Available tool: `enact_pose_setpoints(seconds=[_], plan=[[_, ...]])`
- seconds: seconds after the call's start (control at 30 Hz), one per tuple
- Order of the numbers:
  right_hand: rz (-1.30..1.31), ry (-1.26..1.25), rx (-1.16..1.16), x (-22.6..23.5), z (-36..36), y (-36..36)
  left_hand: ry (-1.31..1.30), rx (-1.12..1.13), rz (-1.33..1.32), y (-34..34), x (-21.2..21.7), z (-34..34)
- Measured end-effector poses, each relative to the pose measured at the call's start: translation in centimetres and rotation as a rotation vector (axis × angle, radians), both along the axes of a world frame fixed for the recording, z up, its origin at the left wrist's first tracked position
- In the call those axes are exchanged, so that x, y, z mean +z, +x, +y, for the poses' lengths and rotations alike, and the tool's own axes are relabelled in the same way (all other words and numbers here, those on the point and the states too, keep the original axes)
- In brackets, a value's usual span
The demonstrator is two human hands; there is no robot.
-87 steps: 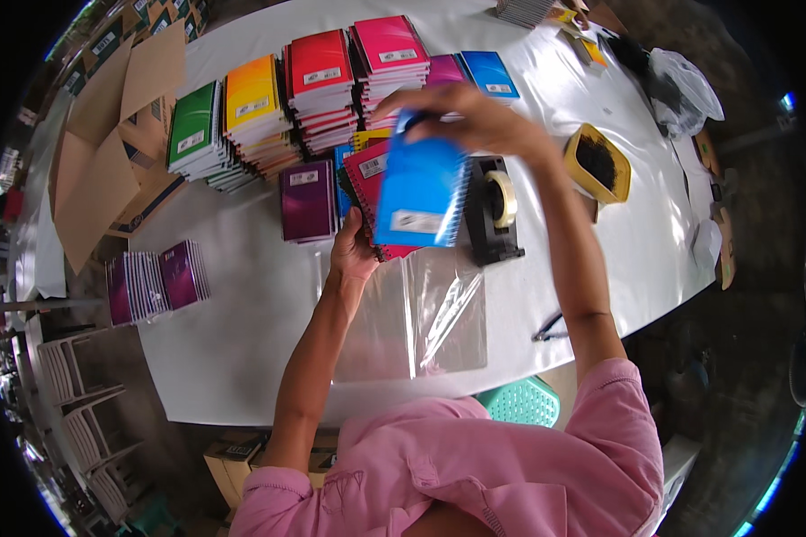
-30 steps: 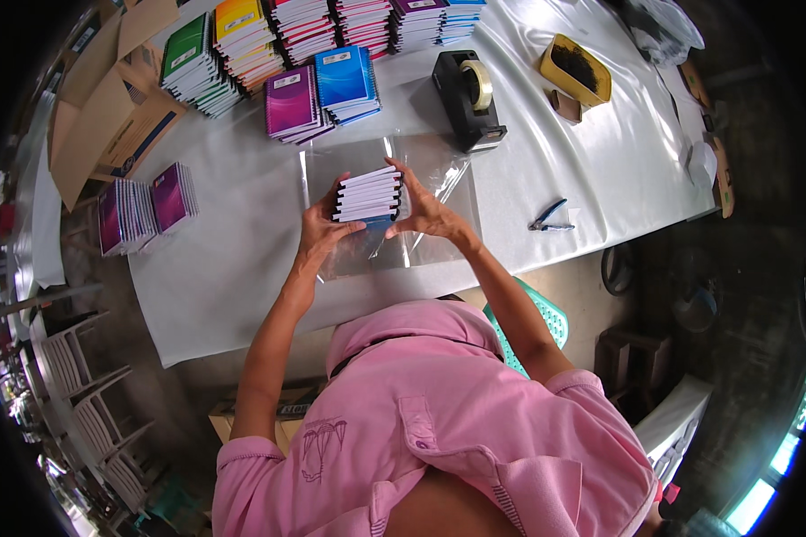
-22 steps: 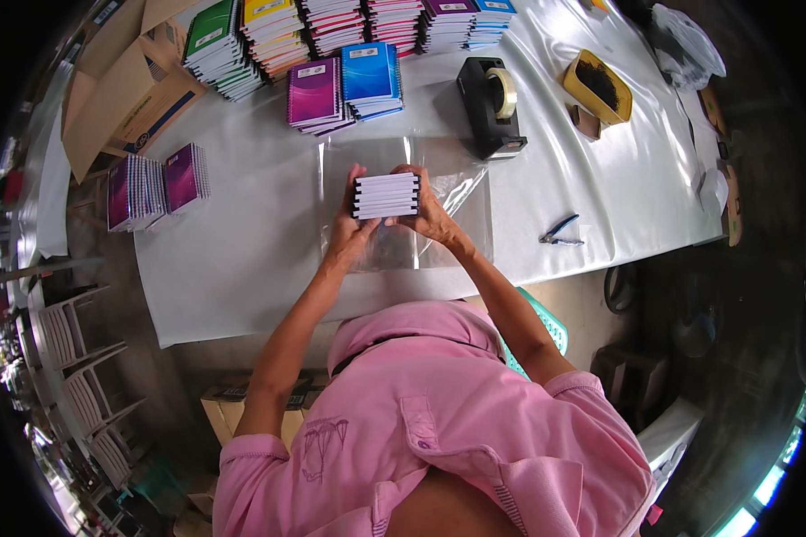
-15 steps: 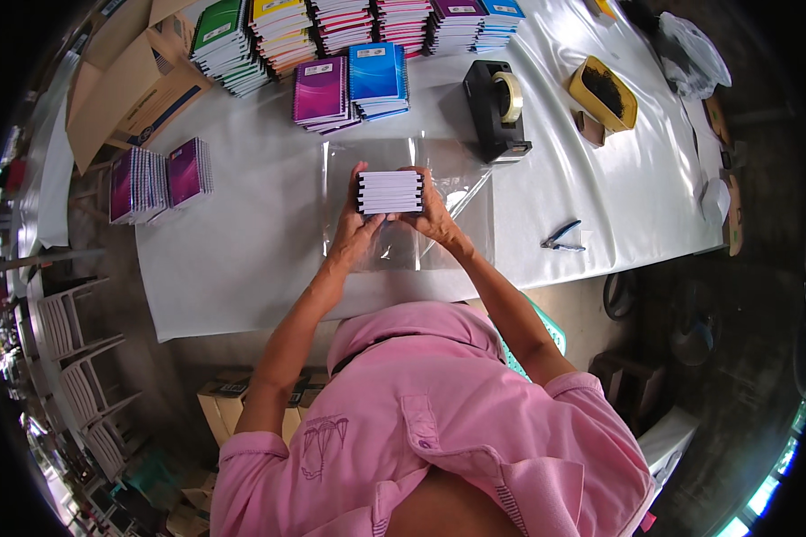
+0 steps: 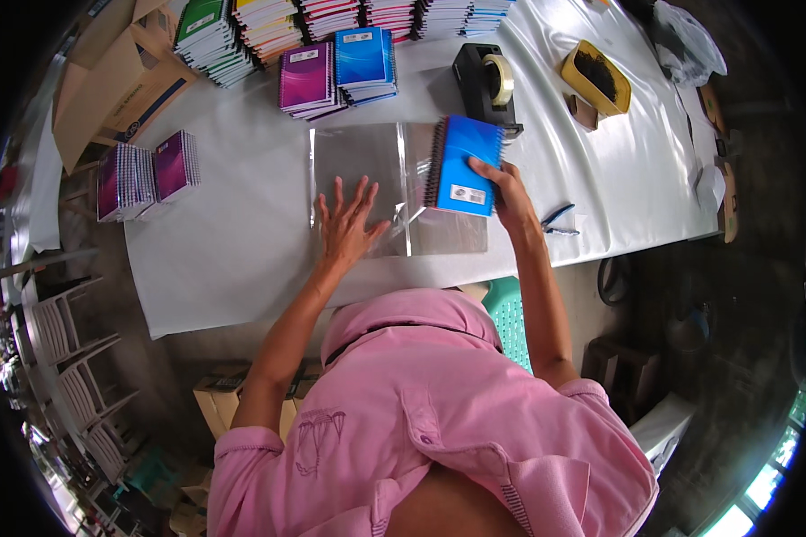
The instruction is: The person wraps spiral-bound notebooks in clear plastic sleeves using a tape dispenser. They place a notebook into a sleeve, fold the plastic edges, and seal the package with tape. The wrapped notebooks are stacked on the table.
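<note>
In my right hand point(image 5: 508, 191) is a stack of spiral notebooks point(image 5: 471, 161), a blue cover on top, its black wire binding along the left side. The thumb lies over the cover; the fingers are mostly hidden at the right edge. My left hand point(image 5: 350, 222) rests with fingers spread on a clear plastic bag point(image 5: 354, 148) lying flat on the table. The notebooks are over the bag's right part, close to a black tape dispenser point(image 5: 490, 85).
Beyond the bag stand a purple notebook pile point(image 5: 305, 79) and a blue notebook pile point(image 5: 364, 58), with taller stacks behind. Purple notebooks point(image 5: 175, 166) and a cardboard box point(image 5: 121, 89) are at the left. Blue-handled cutters point(image 5: 559, 220) and a yellow tub point(image 5: 597, 76) lie at the right.
The notebooks, held end-on between both hands before, have swung right and now show their blue cover. My left hand has let go of them and spread onto the bag.
</note>
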State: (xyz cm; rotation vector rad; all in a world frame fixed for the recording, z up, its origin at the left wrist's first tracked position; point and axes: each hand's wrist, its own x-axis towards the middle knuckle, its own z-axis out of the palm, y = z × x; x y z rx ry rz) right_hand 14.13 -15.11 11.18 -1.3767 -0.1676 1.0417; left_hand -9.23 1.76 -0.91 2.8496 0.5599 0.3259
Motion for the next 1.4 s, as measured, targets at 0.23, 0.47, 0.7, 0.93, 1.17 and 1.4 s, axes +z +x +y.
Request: enact_pose_setpoints(seconds=[0.23, 0.47, 0.7, 0.93, 1.17, 1.4], plan=[[-0.089, -0.130, 0.065, 0.8, 8.5, -4.0, -0.263, -0.196, -0.128, -0.6, -2.9, -0.9], [-0.033, -0.151, 0.104, -1.5, 10.1, -3.6, 0.051, -0.448, 0.136, 2.9, 3.1, -5.0], [-0.040, -0.152, 0.105, -3.4, 8.0, -3.2, 0.220, -0.434, 0.123, 2.6, -0.4, -6.5], [-0.168, -0.207, 0.170, -5.9, 6.8, -2.0, 0.101, -0.576, -0.040, 2.2, 0.0, -8.2], [-0.510, -0.391, 0.337, -7.6, 6.7, -1.8, 0.010, -0.816, 0.033, 2.0, -0.2, -8.1], [-0.690, -0.272, 0.172, -7.8, 3.3, -3.1, -0.682, -0.080, -0.422, 0.8, 6.9, -2.6]])
